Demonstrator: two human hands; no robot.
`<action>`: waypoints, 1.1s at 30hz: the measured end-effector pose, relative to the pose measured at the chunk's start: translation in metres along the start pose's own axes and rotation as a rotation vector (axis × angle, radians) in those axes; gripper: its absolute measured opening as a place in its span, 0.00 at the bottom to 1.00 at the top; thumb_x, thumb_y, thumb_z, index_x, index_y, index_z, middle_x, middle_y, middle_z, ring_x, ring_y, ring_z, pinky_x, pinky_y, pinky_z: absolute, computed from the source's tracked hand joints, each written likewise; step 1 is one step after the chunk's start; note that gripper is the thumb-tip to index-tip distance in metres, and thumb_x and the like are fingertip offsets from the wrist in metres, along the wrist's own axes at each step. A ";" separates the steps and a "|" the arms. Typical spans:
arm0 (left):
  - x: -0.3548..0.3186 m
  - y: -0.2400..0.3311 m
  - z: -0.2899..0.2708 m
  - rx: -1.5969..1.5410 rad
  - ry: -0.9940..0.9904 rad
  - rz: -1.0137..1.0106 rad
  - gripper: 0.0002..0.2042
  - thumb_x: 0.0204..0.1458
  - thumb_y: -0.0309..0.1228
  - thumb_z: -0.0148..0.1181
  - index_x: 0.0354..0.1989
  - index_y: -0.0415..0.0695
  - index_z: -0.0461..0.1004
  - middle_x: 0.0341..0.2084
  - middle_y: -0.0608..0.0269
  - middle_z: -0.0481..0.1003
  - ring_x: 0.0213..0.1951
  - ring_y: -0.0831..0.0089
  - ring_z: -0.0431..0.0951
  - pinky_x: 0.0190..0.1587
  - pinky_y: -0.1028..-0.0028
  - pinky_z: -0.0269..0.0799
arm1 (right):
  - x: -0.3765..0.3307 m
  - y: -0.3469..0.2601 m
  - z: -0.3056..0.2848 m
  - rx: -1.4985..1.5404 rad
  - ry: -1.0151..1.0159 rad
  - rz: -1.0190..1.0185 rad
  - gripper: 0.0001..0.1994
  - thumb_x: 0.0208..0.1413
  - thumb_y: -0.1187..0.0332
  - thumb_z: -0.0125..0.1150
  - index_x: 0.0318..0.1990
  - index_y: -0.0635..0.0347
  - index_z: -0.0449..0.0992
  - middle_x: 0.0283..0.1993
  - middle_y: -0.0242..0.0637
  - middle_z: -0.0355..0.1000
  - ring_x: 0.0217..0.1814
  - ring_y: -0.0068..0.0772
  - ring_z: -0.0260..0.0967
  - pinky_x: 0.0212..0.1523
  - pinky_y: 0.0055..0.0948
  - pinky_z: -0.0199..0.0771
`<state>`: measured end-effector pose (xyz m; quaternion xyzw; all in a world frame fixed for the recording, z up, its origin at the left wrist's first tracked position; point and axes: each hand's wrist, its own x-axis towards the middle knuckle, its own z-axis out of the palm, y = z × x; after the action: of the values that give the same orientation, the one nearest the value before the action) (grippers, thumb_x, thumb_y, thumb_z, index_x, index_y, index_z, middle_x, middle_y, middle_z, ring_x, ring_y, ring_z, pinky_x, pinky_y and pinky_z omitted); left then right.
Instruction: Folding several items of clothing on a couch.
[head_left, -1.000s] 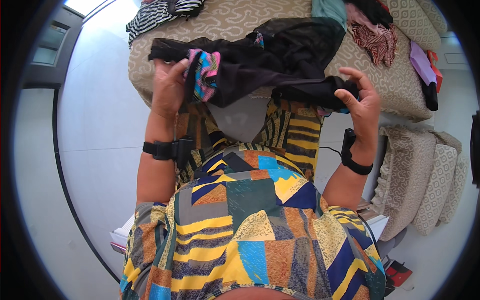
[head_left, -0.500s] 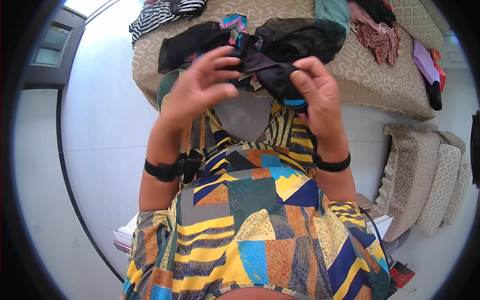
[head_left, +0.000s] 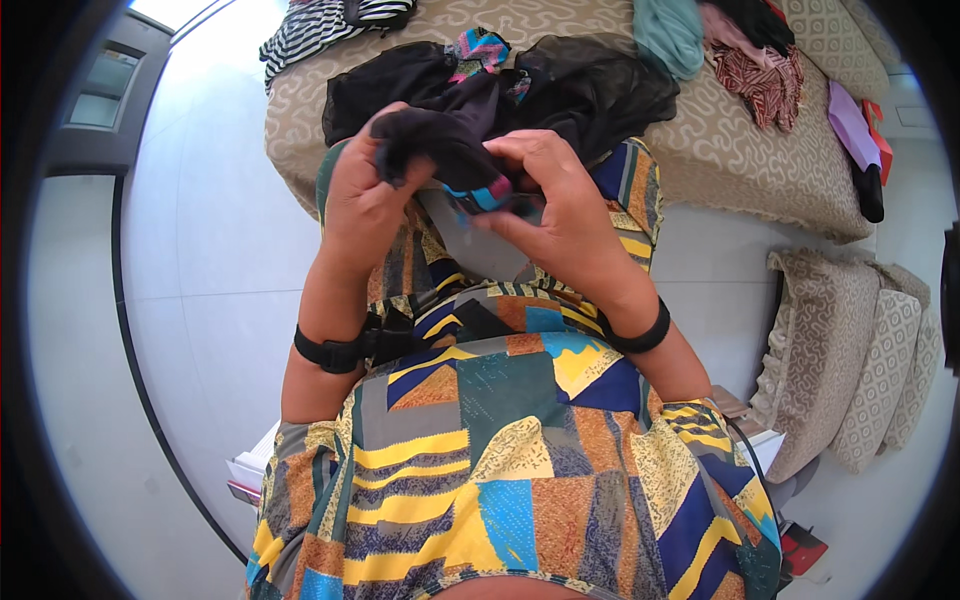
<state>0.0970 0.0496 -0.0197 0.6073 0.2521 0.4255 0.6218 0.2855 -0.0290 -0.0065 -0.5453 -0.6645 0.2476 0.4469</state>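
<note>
My left hand [head_left: 360, 195] clasps bunched, partly sheer black fabric garment [head_left: 440, 140] with blue-and-pink trim [head_left: 479, 194]. My right hand [head_left: 562, 205] curves beside trim; cannot tell whether it grips.

The single view is a wide fisheye from the person's head, facing steeply down over the patterned clothes [head_left: 505, 400] toward the fingers [head_left: 532, 147] at close range. The sofa [head_left: 700, 155] spans the upper part; straight lines bend near the rim.
</note>
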 end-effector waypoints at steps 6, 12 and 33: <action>-0.012 -0.002 -0.039 0.985 0.146 0.522 0.17 0.51 0.16 0.58 0.51 0.34 0.69 0.48 0.50 0.73 0.49 0.59 0.75 0.54 0.67 0.69 | -0.002 0.028 0.000 -0.048 0.086 -0.031 0.09 0.50 0.74 0.62 0.40 0.62 0.72 0.37 0.40 0.71 0.42 0.37 0.69 0.43 0.29 0.69; -0.004 0.011 -0.036 1.116 0.356 0.618 0.17 0.48 0.13 0.57 0.49 0.33 0.73 0.42 0.53 0.76 0.44 0.62 0.76 0.51 0.67 0.68 | 0.000 0.015 -0.016 0.478 0.320 0.144 0.01 0.62 0.74 0.52 0.40 0.60 0.70 0.33 0.23 0.64 0.35 0.11 0.58 0.34 0.13 0.58; -0.005 0.007 0.005 0.179 -0.238 -0.209 0.12 0.50 0.20 0.60 0.43 0.37 0.71 0.33 0.67 0.73 0.38 0.80 0.72 0.43 0.78 0.70 | 0.005 -0.020 -0.010 0.784 -0.009 0.238 0.10 0.58 0.72 0.62 0.42 0.61 0.67 0.34 0.24 0.67 0.36 0.10 0.62 0.36 0.13 0.64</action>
<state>0.0974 0.0419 -0.0134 0.6766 0.2753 0.2594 0.6318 0.2840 -0.0317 0.0163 -0.4057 -0.4541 0.5343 0.5862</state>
